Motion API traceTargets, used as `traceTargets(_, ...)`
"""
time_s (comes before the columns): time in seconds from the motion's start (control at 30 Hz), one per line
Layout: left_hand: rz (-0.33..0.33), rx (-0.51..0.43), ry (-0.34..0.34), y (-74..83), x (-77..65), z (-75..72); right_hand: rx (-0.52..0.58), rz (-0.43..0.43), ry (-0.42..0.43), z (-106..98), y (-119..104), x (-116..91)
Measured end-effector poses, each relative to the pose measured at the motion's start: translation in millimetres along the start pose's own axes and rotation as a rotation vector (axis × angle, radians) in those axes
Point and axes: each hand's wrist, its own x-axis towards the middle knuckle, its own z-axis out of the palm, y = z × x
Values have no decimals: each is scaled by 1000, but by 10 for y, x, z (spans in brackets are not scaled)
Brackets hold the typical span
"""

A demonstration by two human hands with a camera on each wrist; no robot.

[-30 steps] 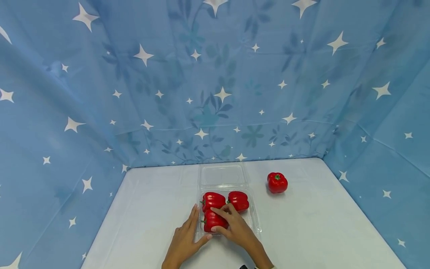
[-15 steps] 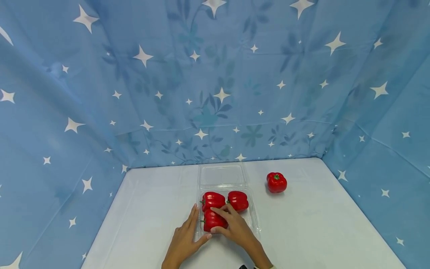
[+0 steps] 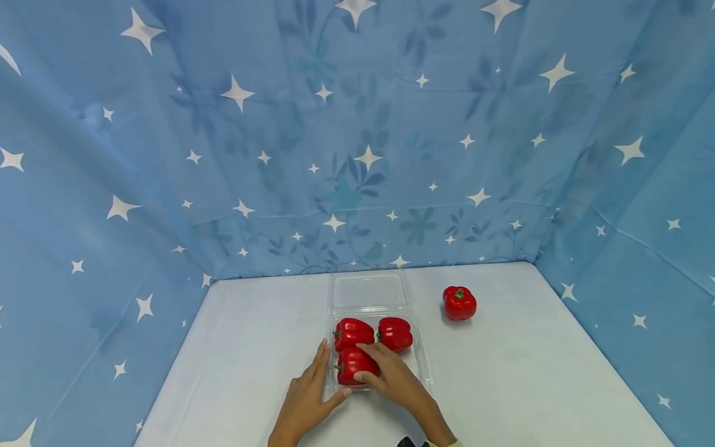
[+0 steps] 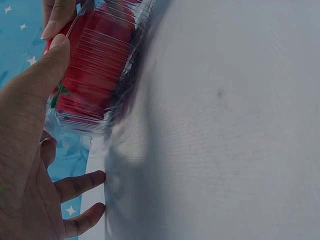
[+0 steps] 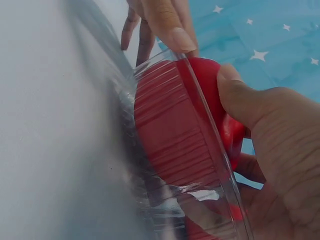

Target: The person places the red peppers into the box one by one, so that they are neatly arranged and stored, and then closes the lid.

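Observation:
In the head view a clear plastic clamshell box (image 3: 420, 366) lies with its lid folded back, holding three red bell peppers. My right hand (image 3: 395, 380) holds the front bell pepper (image 3: 352, 366), thumb on its near side and fingers over its far side. The right wrist view shows that thumb (image 5: 240, 97) against the pepper, above the box rim. My left hand (image 3: 304, 397) steadies the box's front left corner, fingers straight along its left side. In the left wrist view its thumb (image 4: 52, 62) rests at the rim. Behind lie another bell pepper (image 3: 353, 333) and a third bell pepper (image 3: 395, 334).
A loose red bell pepper (image 3: 459, 303) stands on the white table (image 3: 519, 366), right of the box. The open lid (image 3: 370, 292) lies flat toward the back. Blue curtains (image 3: 357, 155) with white stars surround the table at the back and sides.
My right index finger has straightened and its tip has shifted slightly right on the front bell pepper. That pepper has moved very slightly left. The left hand has stayed in place.

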Motion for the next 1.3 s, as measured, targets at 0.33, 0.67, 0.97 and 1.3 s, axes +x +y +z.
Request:
traceTargets(0.33,11,-8,12,-14,4,9,-53,1,-14,17,-8,33)
traceTargets(0.67,6,-2,-23,-4,0,-7,-92,35,-27,34,-2,35)
traceTargets(0.97,1,5,-14,-3,23,-46,-77,24,-49,22,0,101)
traceTargets(1.3,-2,5,-19,-11,27,-5,-9,72,-54,-16,4,70)
